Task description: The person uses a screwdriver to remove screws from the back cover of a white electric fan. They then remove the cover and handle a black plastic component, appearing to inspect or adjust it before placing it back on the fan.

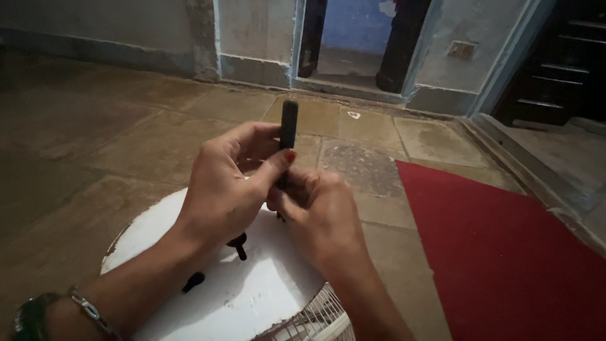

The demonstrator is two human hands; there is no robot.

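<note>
Over a white disc (189, 221) with two black pegs (238, 245) on it, the left hand (221, 189) pinches a black stick (288, 123) between thumb and fingers, holding it upright. Right beside it, the right hand (322, 218) is curled around the stick's lower end, and a red mat (505, 252) lies farther right.

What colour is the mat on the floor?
Red. The mat shows in the head view, right of the hands.

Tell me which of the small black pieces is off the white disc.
The long black piece held upright in both hands; the two others lie on the white disc.
</note>
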